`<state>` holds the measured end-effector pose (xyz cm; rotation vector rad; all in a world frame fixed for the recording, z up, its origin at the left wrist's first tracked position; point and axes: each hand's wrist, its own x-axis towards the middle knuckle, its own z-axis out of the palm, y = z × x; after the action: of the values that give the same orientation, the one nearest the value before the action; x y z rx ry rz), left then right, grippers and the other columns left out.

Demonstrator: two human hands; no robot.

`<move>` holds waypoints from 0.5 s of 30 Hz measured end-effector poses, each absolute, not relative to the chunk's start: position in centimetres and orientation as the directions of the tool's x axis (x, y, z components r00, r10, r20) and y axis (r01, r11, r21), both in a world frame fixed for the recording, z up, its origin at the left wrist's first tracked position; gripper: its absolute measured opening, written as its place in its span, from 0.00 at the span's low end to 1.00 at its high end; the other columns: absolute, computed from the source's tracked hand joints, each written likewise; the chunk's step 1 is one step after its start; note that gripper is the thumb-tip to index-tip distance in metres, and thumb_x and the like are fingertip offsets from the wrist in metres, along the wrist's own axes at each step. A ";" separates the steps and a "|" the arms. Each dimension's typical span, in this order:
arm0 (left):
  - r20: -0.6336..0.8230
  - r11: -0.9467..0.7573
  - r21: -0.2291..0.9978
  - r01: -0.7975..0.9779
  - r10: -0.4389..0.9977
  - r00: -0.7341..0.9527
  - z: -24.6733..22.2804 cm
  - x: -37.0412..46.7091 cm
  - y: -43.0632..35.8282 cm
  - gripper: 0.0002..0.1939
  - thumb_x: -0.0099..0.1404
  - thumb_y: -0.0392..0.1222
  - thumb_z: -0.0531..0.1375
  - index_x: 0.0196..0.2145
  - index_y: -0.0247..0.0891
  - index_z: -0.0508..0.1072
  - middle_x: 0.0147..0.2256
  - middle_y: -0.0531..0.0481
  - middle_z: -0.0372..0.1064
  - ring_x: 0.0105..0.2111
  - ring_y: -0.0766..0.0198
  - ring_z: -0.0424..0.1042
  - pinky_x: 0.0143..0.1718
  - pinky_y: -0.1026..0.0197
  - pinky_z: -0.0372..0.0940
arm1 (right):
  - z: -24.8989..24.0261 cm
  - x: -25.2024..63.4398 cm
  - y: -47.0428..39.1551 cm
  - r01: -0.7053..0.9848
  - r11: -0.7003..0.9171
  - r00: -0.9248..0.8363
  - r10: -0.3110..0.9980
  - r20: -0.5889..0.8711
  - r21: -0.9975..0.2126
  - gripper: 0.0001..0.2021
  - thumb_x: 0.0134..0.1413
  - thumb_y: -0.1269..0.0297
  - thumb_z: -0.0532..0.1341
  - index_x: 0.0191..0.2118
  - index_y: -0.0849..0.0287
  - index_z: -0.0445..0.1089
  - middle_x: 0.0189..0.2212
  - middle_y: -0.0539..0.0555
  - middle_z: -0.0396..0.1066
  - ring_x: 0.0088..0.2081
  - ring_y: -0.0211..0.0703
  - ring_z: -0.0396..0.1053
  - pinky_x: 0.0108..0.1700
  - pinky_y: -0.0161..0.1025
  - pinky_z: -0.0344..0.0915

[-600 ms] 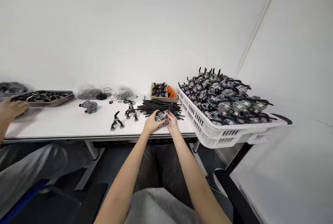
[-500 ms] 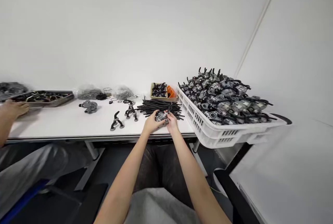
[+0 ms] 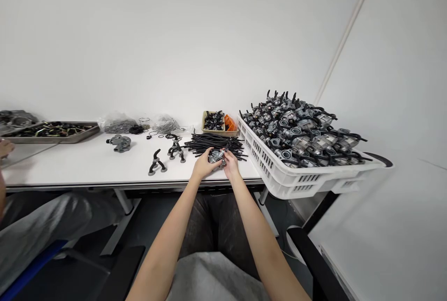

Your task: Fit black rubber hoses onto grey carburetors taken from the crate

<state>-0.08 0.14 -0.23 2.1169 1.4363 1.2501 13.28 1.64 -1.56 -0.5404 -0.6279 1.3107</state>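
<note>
Between my two hands, over the front of the white table, is a small grey metal carburetor [image 3: 217,157]. My left hand [image 3: 204,165] wraps its left side, thumb in front. On the other side my right hand [image 3: 230,163] closes round it, fingertips near a short black hose at its top. My fingers cover much of the part. Just behind lies a pile of black rubber hoses [image 3: 209,142]. To the left, small black hose pieces with grey ends [image 3: 157,163] stand on the table, with more [image 3: 176,148] beyond them.
A white crate [image 3: 279,177] heaped with carburetors stands right. Behind the hoses are a yellow bin [image 3: 206,129] and an orange one [image 3: 229,123]. Leftward are a loose carburetor [image 3: 119,143], plastic bags [image 3: 120,123] and a metal tray [image 3: 78,135]. A co-worker's hand [image 3: 6,148] is far left.
The co-worker's hand has drawn back leftward from beside the metal tray, mostly out of view. My hands and the carburetor stay almost where they were.
</note>
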 end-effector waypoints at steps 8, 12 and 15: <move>0.500 -0.462 0.643 0.611 0.857 0.122 -0.2 -0.1 0.1 0.35 0.58 0.53 0.65 0.59 0.37 0.62 0.52 0.40 0.69 0.50 0.52 0.71 0.50 0.45 0.66 | -1.6 13.0 1.8 -0.701 0.205 0.172 0.978 0.117 -0.683 0.08 0.42 0.72 0.69 0.32 0.59 0.74 0.29 0.49 0.77 0.30 0.38 0.73 0.35 0.33 0.68; 0.502 -0.463 0.642 0.611 0.856 0.122 -0.3 -0.1 0.2 0.35 0.58 0.53 0.65 0.59 0.37 0.62 0.52 0.40 0.69 0.50 0.52 0.71 0.50 0.46 0.66 | -1.8 13.0 1.9 -0.686 0.203 0.170 0.978 0.118 -0.698 0.05 0.52 0.68 0.67 0.35 0.61 0.72 0.30 0.49 0.75 0.30 0.37 0.72 0.35 0.35 0.69; 0.502 -0.463 0.643 0.611 0.857 0.121 -0.4 -0.1 0.2 0.35 0.58 0.53 0.65 0.59 0.37 0.62 0.53 0.40 0.69 0.50 0.52 0.71 0.50 0.46 0.66 | -1.9 12.9 2.0 -0.683 0.198 0.164 0.979 0.117 -0.703 0.07 0.60 0.64 0.62 0.38 0.63 0.71 0.33 0.50 0.73 0.31 0.37 0.72 0.35 0.38 0.71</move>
<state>-0.08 0.21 -0.36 2.1233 1.4409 1.2610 12.93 1.99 -1.88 -0.5684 -0.6378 1.2797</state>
